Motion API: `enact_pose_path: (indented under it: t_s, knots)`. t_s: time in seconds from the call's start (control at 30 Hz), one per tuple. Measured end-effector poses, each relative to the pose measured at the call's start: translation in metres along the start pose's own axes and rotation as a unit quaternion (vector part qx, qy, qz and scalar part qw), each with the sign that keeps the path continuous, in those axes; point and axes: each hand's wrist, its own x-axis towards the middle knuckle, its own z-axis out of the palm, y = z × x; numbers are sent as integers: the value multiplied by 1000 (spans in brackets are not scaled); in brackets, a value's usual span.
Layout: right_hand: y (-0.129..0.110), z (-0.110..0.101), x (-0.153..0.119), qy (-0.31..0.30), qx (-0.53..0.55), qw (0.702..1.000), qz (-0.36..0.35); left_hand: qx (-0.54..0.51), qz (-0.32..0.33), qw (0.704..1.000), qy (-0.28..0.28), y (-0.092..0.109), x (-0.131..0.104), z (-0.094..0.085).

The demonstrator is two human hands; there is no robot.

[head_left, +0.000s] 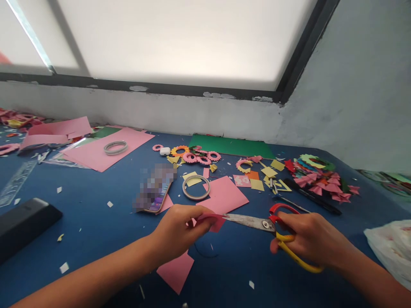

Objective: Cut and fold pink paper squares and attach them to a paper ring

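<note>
While pinching one folded pink paper piece (210,217) between closed fingers of the left hand (181,231), gripping one pair of scissors (250,221) with the right hand (306,235), fingers curled through red and yellow handles. Also in view: two tape rolls (196,198), one smartphone (162,197), one white earbud case (165,151). Below, blue worktop (105,244) with scattered scraps (64,268); behind, pale wall (369,98) and bright window (180,42). Paper beneath left thumb, extending toward blade tips.

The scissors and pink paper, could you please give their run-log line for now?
left hand: pink paper | right hand: scissors | blades: at paper's edge
</note>
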Motion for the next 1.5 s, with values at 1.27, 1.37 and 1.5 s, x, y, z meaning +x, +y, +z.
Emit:
enact_pose_path:
  t_s: [1.27, 1.37, 1.5]
  knots:
    - [1, -1, 1, -43, -24, 997, 57, -37, -112, 993, 5, 3, 2, -1]
    - [3, 0, 0, -30, -38, 996, 70, -31, -113, 993, 10, 3, 2, -1]
    - [2, -1, 0, -43, -43, 996, 70, -28, -113, 993, 6, 4, 2, -1]
